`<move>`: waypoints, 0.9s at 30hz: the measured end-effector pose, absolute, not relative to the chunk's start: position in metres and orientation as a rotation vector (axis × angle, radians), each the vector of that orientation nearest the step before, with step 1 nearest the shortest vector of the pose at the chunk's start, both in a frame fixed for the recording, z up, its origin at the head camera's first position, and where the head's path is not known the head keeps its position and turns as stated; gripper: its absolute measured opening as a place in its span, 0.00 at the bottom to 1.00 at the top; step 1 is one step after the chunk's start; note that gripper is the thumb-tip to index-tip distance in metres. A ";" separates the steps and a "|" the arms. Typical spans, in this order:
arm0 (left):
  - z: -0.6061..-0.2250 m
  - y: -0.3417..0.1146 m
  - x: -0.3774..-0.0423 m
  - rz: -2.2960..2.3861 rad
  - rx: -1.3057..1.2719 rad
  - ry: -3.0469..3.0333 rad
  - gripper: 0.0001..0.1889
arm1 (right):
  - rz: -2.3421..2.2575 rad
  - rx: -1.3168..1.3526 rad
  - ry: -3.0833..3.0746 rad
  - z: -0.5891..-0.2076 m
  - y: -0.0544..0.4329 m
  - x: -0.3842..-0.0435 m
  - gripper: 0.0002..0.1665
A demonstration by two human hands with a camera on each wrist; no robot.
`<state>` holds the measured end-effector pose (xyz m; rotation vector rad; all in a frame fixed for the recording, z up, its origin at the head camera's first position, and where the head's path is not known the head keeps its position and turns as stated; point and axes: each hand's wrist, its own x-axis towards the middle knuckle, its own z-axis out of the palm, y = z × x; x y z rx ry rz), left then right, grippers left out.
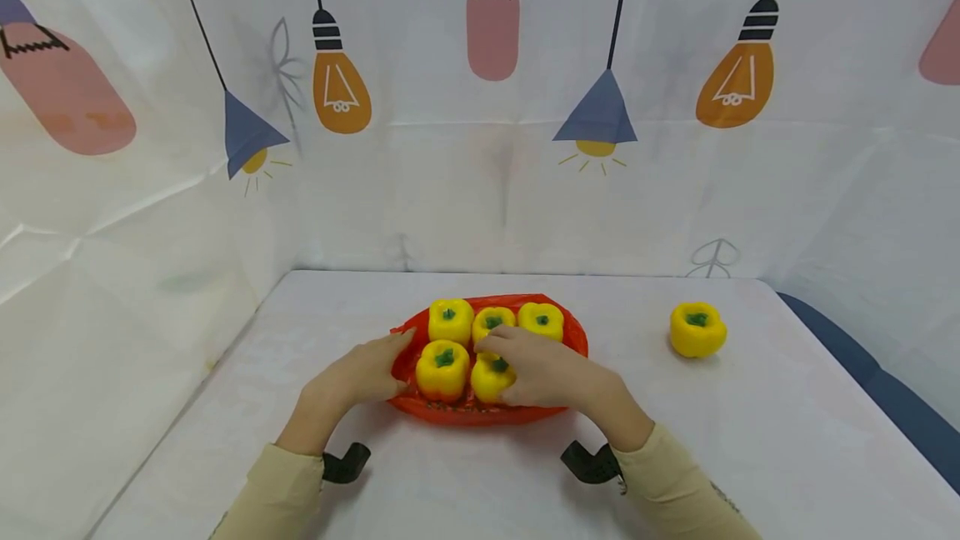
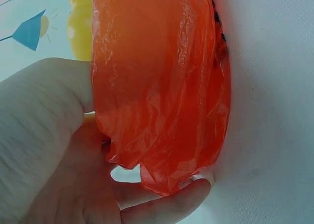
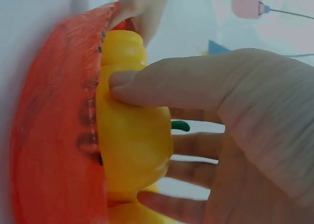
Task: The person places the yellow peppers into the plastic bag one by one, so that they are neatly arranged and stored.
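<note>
A red plastic bag [image 1: 480, 417] lies spread on the table with its mouth up, and several yellow bell peppers with green stems stand in it in two rows. At the bag's left edge, my left hand [image 1: 369, 369] holds the plastic; the left wrist view shows the thumb on the inner side and fingers under the bag's crumpled end [image 2: 167, 175]. My right hand [image 1: 546, 369] grips the front right yellow bell pepper [image 3: 137, 140], with its thumb against the near side and fingers around the far side. Part of that pepper is hidden from the head view.
One more yellow bell pepper [image 1: 697, 330] stands alone on the white table [image 1: 465, 490], right of the bag. A white curtain [image 1: 450, 198] printed with lamps hangs behind the table. A dark blue object [image 1: 847, 348] is beyond the table's right edge.
</note>
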<state>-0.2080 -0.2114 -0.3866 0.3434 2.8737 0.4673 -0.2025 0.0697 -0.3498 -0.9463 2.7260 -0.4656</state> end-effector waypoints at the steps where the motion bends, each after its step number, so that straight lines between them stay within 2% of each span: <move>1: -0.387 -0.211 -0.208 0.470 0.340 2.873 0.42 | -0.447 -0.944 2.743 -0.350 0.070 -0.202 0.37; 12: -0.386 -0.212 -0.207 0.469 0.337 2.870 0.42 | -0.425 -0.940 2.797 -0.347 0.069 -0.197 0.33; 27: -0.387 -0.211 -0.205 0.466 0.321 2.874 0.42 | -0.447 -0.860 2.875 -0.346 0.084 -0.197 0.36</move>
